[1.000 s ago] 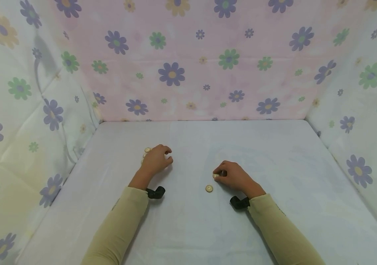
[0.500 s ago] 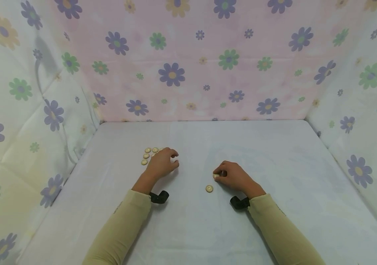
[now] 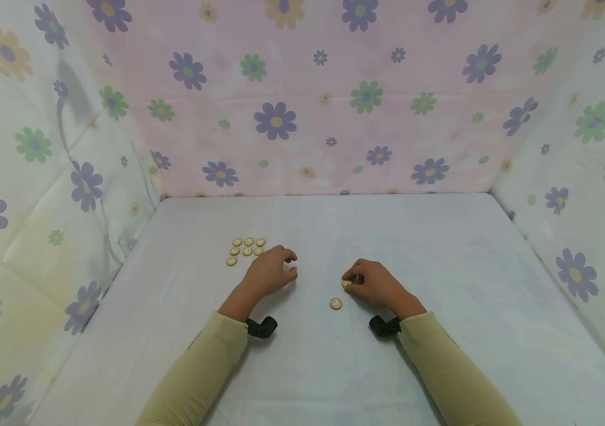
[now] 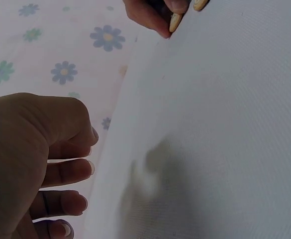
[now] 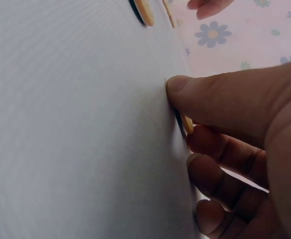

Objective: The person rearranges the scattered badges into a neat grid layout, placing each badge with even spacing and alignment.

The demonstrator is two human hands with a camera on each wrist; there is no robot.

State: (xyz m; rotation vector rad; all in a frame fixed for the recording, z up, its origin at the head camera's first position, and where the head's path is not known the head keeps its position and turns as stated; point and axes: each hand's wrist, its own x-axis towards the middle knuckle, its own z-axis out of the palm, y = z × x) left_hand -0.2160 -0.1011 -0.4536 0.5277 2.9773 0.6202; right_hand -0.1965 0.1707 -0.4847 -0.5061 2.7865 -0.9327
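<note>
My right hand (image 3: 375, 283) pinches a round, light wooden disc (image 3: 346, 283) at the table surface, thumb on one side and fingertips on the other. The right wrist view shows this disc's edge (image 5: 187, 123) between thumb and index finger, mostly hidden by the thumb. A second wooden disc (image 3: 336, 303) with dark marks on its face lies just nearer to me. Over the table, left of centre, my left hand (image 3: 270, 272) holds nothing, its fingers loosely bent and thumb apart. Several like discs (image 3: 249, 242) lie flat in short rows beyond and left of it.
A white cloth covers the table (image 3: 302, 367). Flower-patterned fabric walls (image 3: 302, 94) rise at the back and both sides. A black band with a knob (image 3: 262, 328) sits at my left wrist, another (image 3: 384, 326) at my right.
My left hand has drawn right and toward me, away from the rows of discs, uncovering more of them. The right hand stays put on its disc.
</note>
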